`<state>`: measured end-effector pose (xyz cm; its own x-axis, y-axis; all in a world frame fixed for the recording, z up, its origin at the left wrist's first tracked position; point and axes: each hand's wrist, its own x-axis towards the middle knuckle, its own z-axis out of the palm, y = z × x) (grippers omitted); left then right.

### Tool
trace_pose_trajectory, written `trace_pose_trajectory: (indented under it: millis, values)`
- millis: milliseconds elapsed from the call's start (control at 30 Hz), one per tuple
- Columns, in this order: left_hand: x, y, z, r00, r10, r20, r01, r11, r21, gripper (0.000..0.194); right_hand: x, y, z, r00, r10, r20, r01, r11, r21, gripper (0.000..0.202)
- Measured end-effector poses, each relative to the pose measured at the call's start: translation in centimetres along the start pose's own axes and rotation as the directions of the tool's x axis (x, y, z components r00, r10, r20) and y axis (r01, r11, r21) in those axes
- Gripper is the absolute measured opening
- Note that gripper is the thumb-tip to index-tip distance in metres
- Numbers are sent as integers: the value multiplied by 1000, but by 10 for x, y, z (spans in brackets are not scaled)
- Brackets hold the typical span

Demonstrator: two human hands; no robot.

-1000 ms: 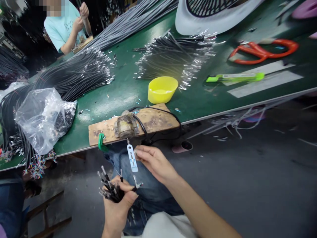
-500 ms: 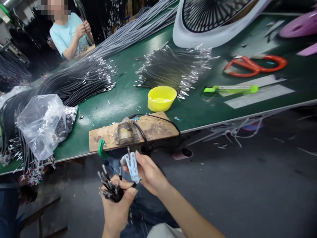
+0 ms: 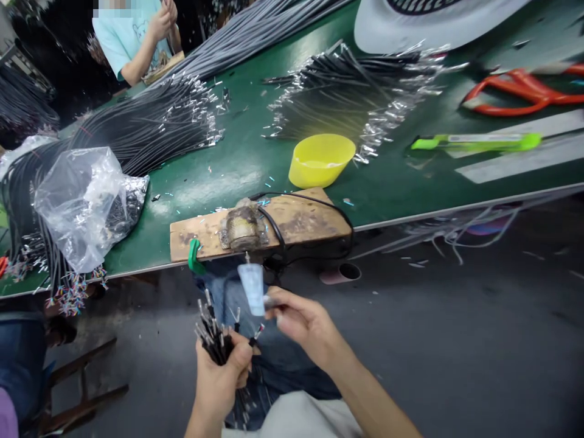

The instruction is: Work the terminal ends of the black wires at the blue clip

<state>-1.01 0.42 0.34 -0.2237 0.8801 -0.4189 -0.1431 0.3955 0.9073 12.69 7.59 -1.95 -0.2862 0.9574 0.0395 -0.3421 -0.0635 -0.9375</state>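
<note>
Black wire bundle (image 3: 214, 340), metal-tipped, clenched upright in the left hand (image 3: 222, 377) above the lap; pale blue tool (image 3: 252, 287), blurred, pinched by the right hand (image 3: 306, 323) just beside it.

Green table (image 3: 237, 164) slants left-near to right-far. Near edge: wooden board (image 3: 301, 222). Behind board: yellow bowl (image 3: 322, 159). Left: clear plastic bag (image 3: 82, 204), black cable bundle (image 3: 150, 131). Centre-far: fanned wires (image 3: 356, 91). Right: green knife (image 3: 474, 142), orange scissors (image 3: 515, 91). Far: white fan (image 3: 424, 21).
</note>
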Motion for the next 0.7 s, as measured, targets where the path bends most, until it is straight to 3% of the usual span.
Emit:
trace_pose_trajectory:
  millis: [67, 133, 233, 300, 367, 467, 567, 633, 700]
  values:
    - [0, -5, 0, 999, -45, 30, 46, 999, -19, 48, -1, -6, 2, 983, -132, 129, 145, 984, -101, 29]
    - [0, -7, -1, 998, -42, 46, 43, 999, -18, 47, -3, -8, 9, 971, -191, 147, 209, 970, -125, 21]
    - [2, -4, -2, 998, 55, 39, -55, 998, 12, 41, -5, -4, 23, 994, -52, 97, 36, 986, 161, 29]
    - [3, 0, -4, 986, 163, 39, -164, 985, 44, 35, -5, 1, 31, 973, 111, 202, -189, 886, 423, 38]
    - [5, 6, -5, 964, 258, 59, -263, 961, 83, 27, 0, 5, 34, 937, 216, 275, -336, 774, 536, 41]
    - [6, 15, -6, 931, 354, 85, -363, 920, 147, 11, 15, 3, 27, 944, 309, 119, -327, 811, 486, 38]
    - [7, 24, -6, 900, 430, 73, -436, 877, 201, 2, 31, -8, 18, 975, 220, -29, -198, 919, 342, 40]
    - [9, 30, -5, 882, 468, 48, -465, 853, 235, 2, 38, -16, 18, 984, 173, 34, -175, 929, 325, 42]
    - [12, 35, -4, 867, 497, -27, -470, 835, 285, 5, 42, -21, 22, 969, 195, 150, -240, 885, 399, 45]
